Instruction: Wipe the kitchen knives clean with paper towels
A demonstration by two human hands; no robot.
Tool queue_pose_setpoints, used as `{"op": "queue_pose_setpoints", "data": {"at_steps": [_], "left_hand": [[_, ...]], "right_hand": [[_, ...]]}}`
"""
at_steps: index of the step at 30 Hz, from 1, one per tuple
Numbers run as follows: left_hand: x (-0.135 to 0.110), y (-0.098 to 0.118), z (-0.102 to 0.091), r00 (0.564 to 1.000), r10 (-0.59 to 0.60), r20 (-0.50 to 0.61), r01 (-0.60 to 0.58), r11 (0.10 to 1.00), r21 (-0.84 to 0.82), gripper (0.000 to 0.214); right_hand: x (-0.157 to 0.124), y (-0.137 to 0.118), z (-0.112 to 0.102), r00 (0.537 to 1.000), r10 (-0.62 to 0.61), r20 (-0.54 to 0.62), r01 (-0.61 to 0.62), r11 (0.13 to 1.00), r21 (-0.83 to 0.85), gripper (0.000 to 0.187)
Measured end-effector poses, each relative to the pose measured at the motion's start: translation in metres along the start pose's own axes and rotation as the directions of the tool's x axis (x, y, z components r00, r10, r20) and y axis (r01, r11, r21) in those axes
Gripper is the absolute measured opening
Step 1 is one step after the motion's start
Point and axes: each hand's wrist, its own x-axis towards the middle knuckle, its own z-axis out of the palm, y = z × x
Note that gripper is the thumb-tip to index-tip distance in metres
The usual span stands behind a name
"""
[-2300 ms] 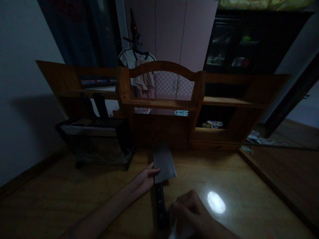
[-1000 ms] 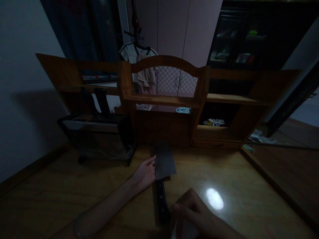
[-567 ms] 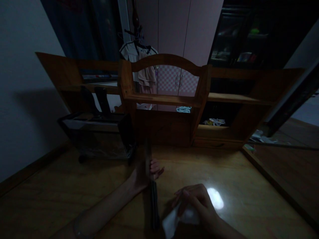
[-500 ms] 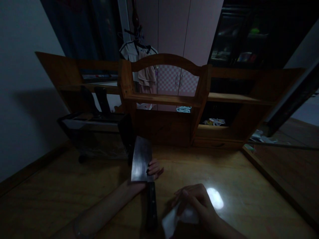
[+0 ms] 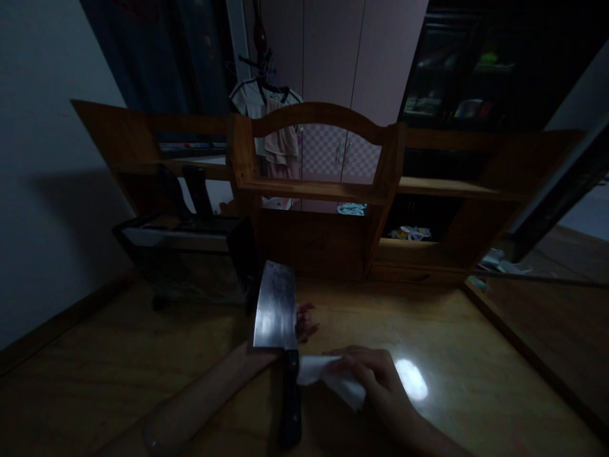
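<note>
A cleaver (image 5: pixel 276 308) with a broad metal blade and a black riveted handle is held up with its handle toward me. Behind the blade is my left hand (image 5: pixel 307 322), supporting it from underneath; the blade hides the palm, and only some fingertips show past its right edge, curled and slightly apart. My right hand (image 5: pixel 375 374) pinches a folded white tissue (image 5: pixel 340 377). The tissue's left end reaches the top of the cleaver's handle, just below the blade.
A knife block (image 5: pixel 190 260) with black-handled knives stands at the left on the wooden table (image 5: pixel 428 330). Along the back runs a wooden shelf unit (image 5: pixel 314 244), with a small plastic-wrapped item (image 5: pixel 410 233) in its right compartment. Clothes (image 5: pixel 280 136) hang beyond it.
My right hand has brought the tissue up and left to the cleaver's handle. The left fingers no longer lap over the blade's edge, and the cleaver has shifted slightly right.
</note>
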Motion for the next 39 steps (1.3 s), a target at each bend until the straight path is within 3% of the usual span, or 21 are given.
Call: {"op": "queue_pose_setpoints", "data": {"at_steps": [3, 6, 10, 13, 16, 19, 23, 26, 30, 34, 39], "left_hand": [[-0.002, -0.003, 0.009, 0.998, 0.011, 0.063, -0.022, 0.986, 0.167, 0.036], [-0.013, -0.003, 0.029, 0.988, 0.062, 0.141, -0.113, 0.912, 0.394, 0.044], [-0.029, 0.0, 0.055, 0.986, 0.06, 0.153, -0.12, 0.9, 0.42, 0.044], [-0.031, 0.0, 0.063, 0.986, 0.07, 0.149, -0.128, 0.896, 0.425, 0.046], [-0.025, -0.002, 0.06, 0.971, 0.124, 0.204, -0.2, 0.889, 0.411, 0.05], [-0.018, -0.002, 0.053, 0.946, 0.176, 0.273, -0.267, 0.9, 0.343, 0.047], [-0.014, -0.001, 0.048, 0.962, 0.075, 0.261, -0.159, 0.935, 0.316, 0.049], [-0.014, -0.003, 0.047, 0.961, 0.094, 0.261, -0.176, 0.933, 0.312, 0.052], [-0.011, -0.007, 0.045, 0.959, 0.107, 0.262, -0.18, 0.945, 0.273, 0.06], [-0.008, -0.01, 0.043, 0.963, 0.117, 0.243, -0.172, 0.96, 0.22, 0.065], [-0.005, -0.011, 0.039, 0.975, 0.077, 0.207, -0.101, 0.989, 0.107, 0.069]], "right_hand": [[0.004, -0.001, 0.001, 0.999, 0.043, -0.016, -0.043, 0.999, -0.016, 0.028], [0.007, -0.001, 0.003, 0.995, 0.09, -0.035, -0.09, 0.996, -0.025, 0.03], [0.008, 0.0, 0.004, 0.989, 0.135, -0.064, -0.135, 0.991, 0.009, 0.032], [0.007, 0.001, 0.003, 0.987, 0.148, -0.065, -0.147, 0.989, 0.013, 0.035], [0.008, 0.002, 0.004, 0.983, 0.179, -0.044, -0.179, 0.984, 0.007, 0.037], [0.008, 0.001, 0.009, 0.971, 0.229, 0.066, -0.232, 0.972, 0.033, 0.039], [0.006, -0.003, 0.02, 0.926, 0.244, 0.289, -0.297, 0.941, 0.159, 0.034], [0.001, -0.006, 0.028, 0.877, 0.227, 0.423, -0.39, 0.852, 0.351, 0.038], [-0.002, -0.013, 0.032, 0.806, 0.212, 0.553, -0.512, 0.717, 0.473, 0.061], [-0.001, -0.017, 0.034, 0.779, 0.195, 0.596, -0.564, 0.633, 0.53, 0.072], [0.001, -0.011, 0.031, 0.81, 0.236, 0.536, -0.533, 0.676, 0.508, 0.058]]}}
